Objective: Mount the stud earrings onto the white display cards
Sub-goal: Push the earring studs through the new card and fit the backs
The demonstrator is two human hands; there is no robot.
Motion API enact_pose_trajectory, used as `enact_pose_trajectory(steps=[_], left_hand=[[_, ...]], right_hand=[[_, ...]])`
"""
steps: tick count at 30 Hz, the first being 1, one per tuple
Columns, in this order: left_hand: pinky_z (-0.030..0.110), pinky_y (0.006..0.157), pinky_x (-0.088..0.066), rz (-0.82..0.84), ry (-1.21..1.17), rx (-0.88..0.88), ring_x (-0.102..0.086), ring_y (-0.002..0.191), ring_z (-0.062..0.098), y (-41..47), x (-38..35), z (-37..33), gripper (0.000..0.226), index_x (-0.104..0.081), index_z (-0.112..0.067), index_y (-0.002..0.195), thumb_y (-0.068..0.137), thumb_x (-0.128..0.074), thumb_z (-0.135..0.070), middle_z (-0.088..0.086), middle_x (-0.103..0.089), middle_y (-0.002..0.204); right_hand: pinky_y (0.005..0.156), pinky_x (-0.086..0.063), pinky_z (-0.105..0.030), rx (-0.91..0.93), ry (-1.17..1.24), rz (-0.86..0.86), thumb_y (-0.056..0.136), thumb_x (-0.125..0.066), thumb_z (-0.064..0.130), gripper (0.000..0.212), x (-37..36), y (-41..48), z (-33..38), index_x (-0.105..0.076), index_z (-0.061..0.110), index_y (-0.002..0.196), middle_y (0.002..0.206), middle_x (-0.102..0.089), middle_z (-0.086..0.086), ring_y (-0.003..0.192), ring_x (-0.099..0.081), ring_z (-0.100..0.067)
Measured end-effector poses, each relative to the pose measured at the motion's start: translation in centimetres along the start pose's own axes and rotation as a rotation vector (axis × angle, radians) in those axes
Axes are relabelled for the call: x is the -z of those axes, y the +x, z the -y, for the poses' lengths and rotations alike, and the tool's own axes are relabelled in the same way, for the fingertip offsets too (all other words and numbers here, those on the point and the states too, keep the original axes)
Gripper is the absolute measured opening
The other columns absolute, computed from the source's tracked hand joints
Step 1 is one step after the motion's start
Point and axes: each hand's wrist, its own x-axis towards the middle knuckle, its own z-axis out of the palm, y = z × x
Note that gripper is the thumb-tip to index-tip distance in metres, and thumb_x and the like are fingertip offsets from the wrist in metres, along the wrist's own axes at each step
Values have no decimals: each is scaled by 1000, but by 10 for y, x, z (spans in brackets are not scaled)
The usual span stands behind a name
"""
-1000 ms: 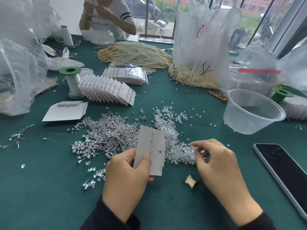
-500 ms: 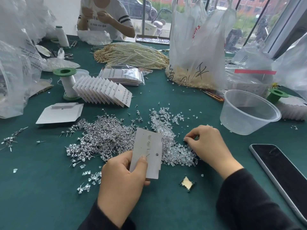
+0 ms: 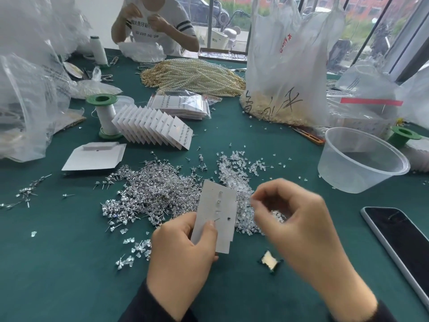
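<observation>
Right hand [image 3: 299, 219] lifted off clear plastic backs [image 3: 233, 165], curled, blurred, grasp unclear, left hand [image 3: 181, 249] pinching flat white card [image 3: 218, 205]

left hand [image 3: 181, 249]: thumb and fingers grip card [image 3: 218, 212] | right hand [image 3: 299, 224]: raised, fingertips [image 3: 257, 196] pinched, blurred

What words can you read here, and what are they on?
"zuo no die": on the white T-shirt; first word unclear.
Chinese line above it: blurred.
Black handwriting on the plastic bag: unreadable.
Red print on that bag: blurred.
Print on the row of display cards: too small.
</observation>
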Motion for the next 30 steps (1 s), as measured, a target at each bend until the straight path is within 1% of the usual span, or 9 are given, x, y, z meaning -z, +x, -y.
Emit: enact_pose_trajectory(steps=[2, 4, 9, 13, 17, 20, 21, 24, 30], left_hand=[[31, 45, -52, -12, 41, -40, -63, 46, 19, -1, 0, -1, 27, -65, -5, 63, 77, -59, -29, 8, -65, 54], [36, 49, -53, -27, 71, -81, -62, 47, 21, -2, 0, -2, 29, -63, -6, 61, 70, -54, -33, 7, -63, 52], [31, 44, -49, -38, 113, -145, -57, 45, 20, -4, 1, -4, 36, -62, -7, 58, 67, -52, -41, 3, -61, 52], [30, 40, -46, -57, 115, -161, -56, 41, 11, -5, -1, -5, 19, -60, -16, 58, 68, -55, -32, -10, -62, 51], [26, 42, -45, -57, 129, -210, -52, 39, 7, -5, -2, -5, 11, -62, -24, 67, 69, -55, -31, -13, -61, 50], [7, 37, -27, -64, 188, -256, -43, 36, 1, -5, -2, -5, 26, -51, -18, 45, 70, -56, -26, -15, -53, 43], [5, 37, -24, -69, 199, -258, -41, 35, 0, -5, -1, -5, 30, -46, -20, 42, 70, -56, -24, -14, -51, 42], [9, 36, -24, -80, 203, -249, -40, 36, 8, -4, -2, -2, 27, -53, -11, 46, 70, -57, -25, -5, -50, 43], [9, 38, -21, -83, 249, -288, -36, 36, 6, -4, -3, 1, 28, -53, -8, 48, 70, -57, -25, -6, -35, 34]], right_hand=[[61, -48, -22, 124, -23, 22, 72, -63, 11, 8, -13, -16, 11, -61, 18, 71, 71, -61, 9, 64, -59, -10], [61, -47, -21, 147, -72, 27, 72, -64, 8, 7, -24, -22, 11, -61, 14, 71, 73, -60, 6, 64, -56, -8], [61, -46, -19, 123, -84, 7, 73, -63, 10, 5, -34, -24, 5, -62, 13, 70, 74, -59, 7, 65, -55, -6], [60, -46, -20, 110, -79, -31, 72, -62, 8, 5, -36, -24, 3, -62, 13, 70, 73, -59, 6, 65, -56, -7], [60, -46, -21, 105, -80, -16, 71, -63, 10, 5, -37, -24, 3, -63, 14, 70, 72, -60, 7, 65, -56, -8], [61, -46, -19, 89, -57, -21, 72, -63, 10, 6, -37, -25, 3, -63, 15, 70, 73, -60, 8, 66, -57, -7], [61, -46, -17, 81, -41, -26, 71, -64, 10, 6, -37, -25, 2, -63, 15, 70, 73, -60, 8, 67, -58, -7], [62, -46, -14, 60, -1, -33, 72, -64, 9, 5, -37, -25, 2, -63, 14, 70, 74, -61, 9, 69, -59, -5], [63, -48, -15, 49, -3, -24, 72, -63, 10, 5, -39, -25, 2, -64, 15, 71, 74, -61, 9, 69, -59, -5]])
